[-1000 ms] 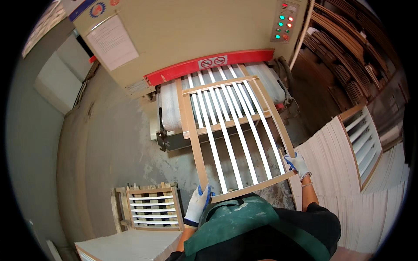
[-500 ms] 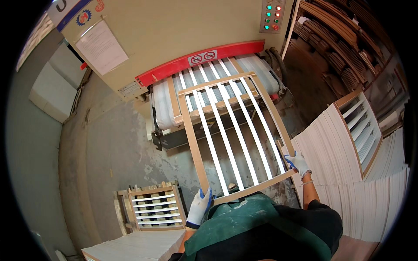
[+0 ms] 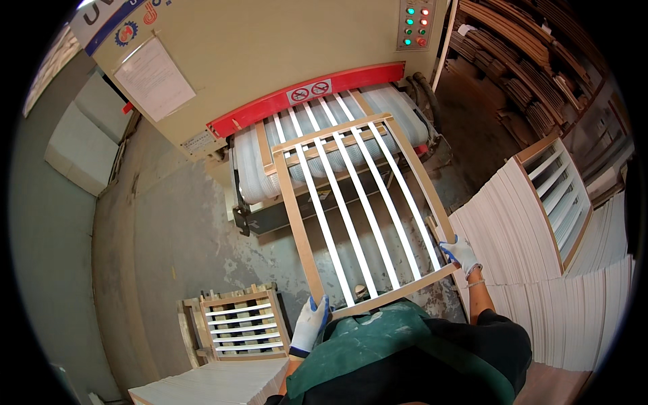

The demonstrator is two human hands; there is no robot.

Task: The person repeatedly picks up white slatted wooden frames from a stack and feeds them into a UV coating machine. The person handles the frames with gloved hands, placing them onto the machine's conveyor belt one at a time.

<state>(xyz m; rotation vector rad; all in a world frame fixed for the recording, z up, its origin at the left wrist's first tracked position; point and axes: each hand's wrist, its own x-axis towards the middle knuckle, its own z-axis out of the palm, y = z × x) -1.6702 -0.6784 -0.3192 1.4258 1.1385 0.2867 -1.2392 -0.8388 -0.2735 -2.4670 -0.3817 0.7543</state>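
Note:
A slatted frame with a brown border (image 3: 297, 223) and white slats (image 3: 361, 223) slants away from my body. My left hand (image 3: 308, 325), in a white and blue glove, grips its near left corner. At the near right corner, my right hand (image 3: 462, 254), gloved the same way, is closed around the border. The frame's far end is over the conveyor belt (image 3: 251, 179), overlapping a second slatted frame (image 3: 264, 150) that lies there. That second frame runs under the red bar (image 3: 250, 111) of a beige machine. Whether the two frames touch, I cannot tell.
Tall stacks of frames (image 3: 503, 223) stand close by my right arm. At the lower left are another stack (image 3: 216, 381) and a slatted frame on a pallet (image 3: 246, 325). Brown strips (image 3: 533, 61) fill racks at the far right. A button panel (image 3: 416, 25) is on the machine.
The second frame has moved a little farther under the red bar. My hands keep their hold on the near corners of the other frame, which has hardly moved. The view has shifted slightly.

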